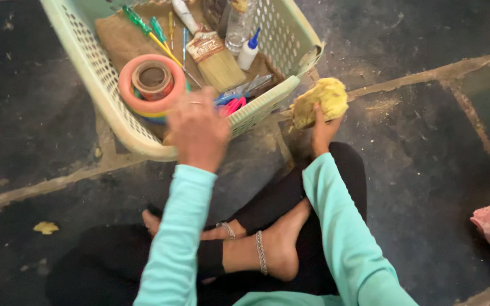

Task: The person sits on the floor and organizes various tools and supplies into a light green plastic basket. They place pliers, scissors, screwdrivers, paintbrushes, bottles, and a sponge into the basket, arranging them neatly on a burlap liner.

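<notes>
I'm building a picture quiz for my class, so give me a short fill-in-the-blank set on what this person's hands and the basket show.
1. The right hand holds a yellow ____ just off the floor.
2. The left hand reaches over the rim of the pale green ____, beside the rolls of tape.
3. Among the tools lies a flat ____ with pale bristles.
4. Near the brush stands a small white bottle with a ____ cap.

Missing words: sponge; basket; paintbrush; blue
</notes>
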